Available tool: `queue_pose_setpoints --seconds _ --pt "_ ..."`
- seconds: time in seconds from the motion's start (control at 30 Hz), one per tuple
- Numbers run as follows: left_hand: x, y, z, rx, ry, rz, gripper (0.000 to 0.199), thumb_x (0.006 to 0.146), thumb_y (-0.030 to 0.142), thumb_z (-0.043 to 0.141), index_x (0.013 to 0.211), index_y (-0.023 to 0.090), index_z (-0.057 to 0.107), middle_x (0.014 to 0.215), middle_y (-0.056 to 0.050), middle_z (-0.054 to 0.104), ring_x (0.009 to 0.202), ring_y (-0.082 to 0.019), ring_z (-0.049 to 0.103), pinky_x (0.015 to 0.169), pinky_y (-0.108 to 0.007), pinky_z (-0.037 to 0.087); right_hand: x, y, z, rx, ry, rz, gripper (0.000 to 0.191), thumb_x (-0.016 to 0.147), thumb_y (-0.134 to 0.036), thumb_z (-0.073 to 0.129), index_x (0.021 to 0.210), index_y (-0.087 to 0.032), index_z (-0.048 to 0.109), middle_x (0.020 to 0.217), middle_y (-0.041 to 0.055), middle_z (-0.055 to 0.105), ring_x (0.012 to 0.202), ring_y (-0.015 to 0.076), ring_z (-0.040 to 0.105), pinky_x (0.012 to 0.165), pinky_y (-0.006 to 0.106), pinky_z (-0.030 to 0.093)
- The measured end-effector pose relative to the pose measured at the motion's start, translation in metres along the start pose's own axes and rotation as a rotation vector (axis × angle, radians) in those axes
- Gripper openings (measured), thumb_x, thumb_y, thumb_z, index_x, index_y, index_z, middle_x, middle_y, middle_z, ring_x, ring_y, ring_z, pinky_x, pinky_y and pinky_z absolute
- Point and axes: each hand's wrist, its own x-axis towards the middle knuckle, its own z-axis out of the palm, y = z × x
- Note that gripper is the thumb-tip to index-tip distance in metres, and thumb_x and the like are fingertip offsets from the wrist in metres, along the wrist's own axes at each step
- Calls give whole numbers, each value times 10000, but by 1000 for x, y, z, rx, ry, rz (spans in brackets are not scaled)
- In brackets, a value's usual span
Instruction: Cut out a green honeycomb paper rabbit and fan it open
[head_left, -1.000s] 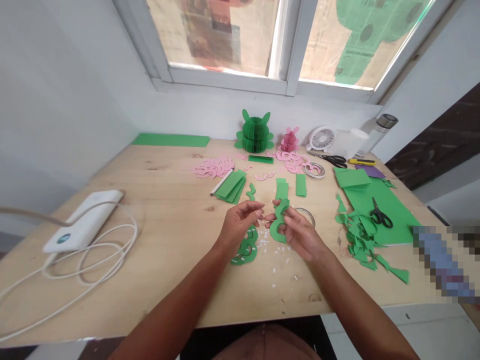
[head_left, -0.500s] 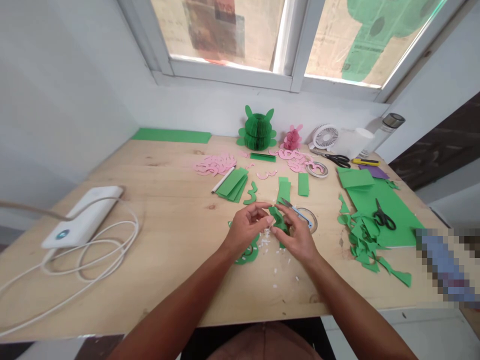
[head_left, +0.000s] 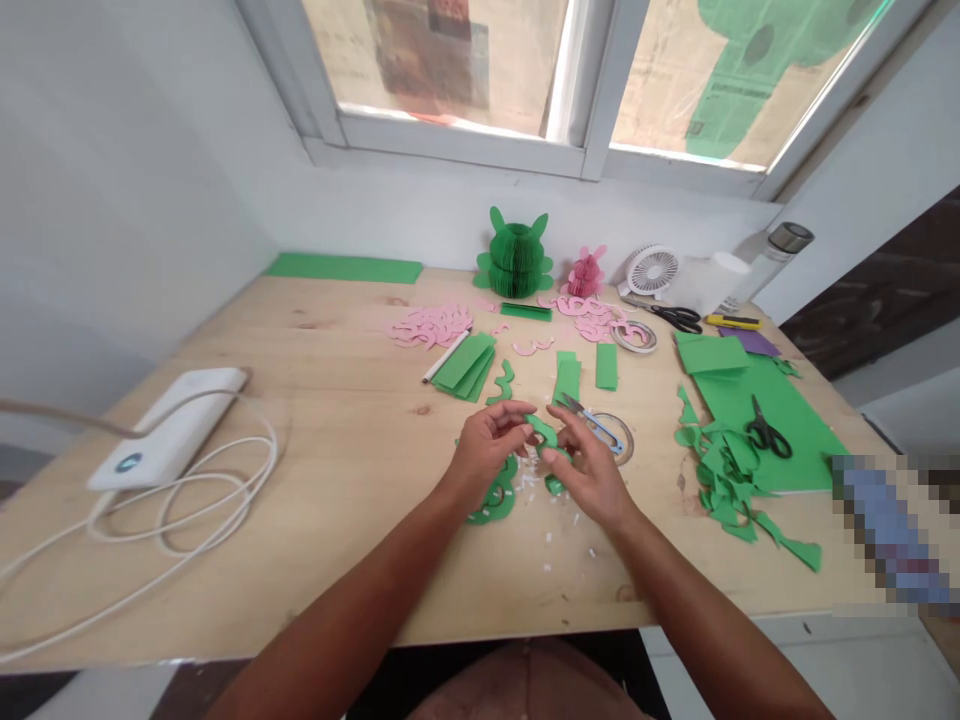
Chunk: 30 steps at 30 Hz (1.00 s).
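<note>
Head: right hand (head_left: 589, 472) on green cutout (head_left: 543, 432)

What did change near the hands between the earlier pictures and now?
The green cutout was a wide curve held by the right hand; now it looks folded and narrower, between that hand and the left hand. Blue-handled snips, not visible at first, now lie across the tape roll. The pink cutouts and green scraps stayed as they were.

White walls (head_left: 127, 170); white-framed window (head_left: 585, 90), panes papered over, daylight through; pine table (head_left: 225, 400); pale floor (head_left: 862, 660).
</note>
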Motion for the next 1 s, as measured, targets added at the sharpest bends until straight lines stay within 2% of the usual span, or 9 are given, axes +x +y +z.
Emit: queue_pose_setpoints --seconds 0.13,0.4,0.53,0.73,0.83,0.93,1.0 --pt "1 -1 -1 -23 -16 -10 273 650 220 677 908 139 640 654 -4 638 601 -124 596 558 -227 447 2 3 1 204 14 64 455 819 -288 533 1257 -172 486 644 -42 444 569 110 460 523 223 371" --pt "4 -5 -6 -93 -108 -21 366 672 228 669 1025 144 620 680 -18 643 653 -156 623 581 -253 469 3 4 4 187 79 96 429 769 -258 580 1190 -181 547 631 -43 481 567 107 476 519 226 365" --pt "5 -5 -6 -69 -92 -11 403 647 214 703 1033 144 611 679 -4 633 596 -124 594 559 -234 454 2 1 6 200 105 115 412 763 -276 587 1163 -179 562 627 -44 476 549 105 460 512 228 362" --pt "4 -5 -3 -104 -53 -14 396 643 223 721 1015 148 605 643 22 604 599 -115 586 530 -214 432 1 1 7 362 -3 153 448 784 -318 590 1200 -168 520 621 -53 435 554 103 418 525 237 328" --pt "3 -4 -2 -104 -48 -30 393 645 223 726 1010 147 601 650 23 610 576 -97 567 513 -201 416 1 2 6 436 -60 177 422 796 -333 585 1181 -173 525 577 -74 377 508 90 349 503 234 274" --pt "3 -3 -2 -89 -50 -30 406 638 239 736 1009 147 598 651 24 616 535 -80 538 503 -200 407 3 3 6 467 -69 223 422 776 -352 609 1157 -183 540 538 -91 327 473 83 299 477 230 230" --pt "3 -3 -2 -79 -57 -22 415 644 261 737 1016 146 592 653 23 618 529 -77 528 505 -202 408 4 4 7 483 -49 243 435 761 -363 623 1148 -183 543 531 -90 350 471 83 317 473 226 236"
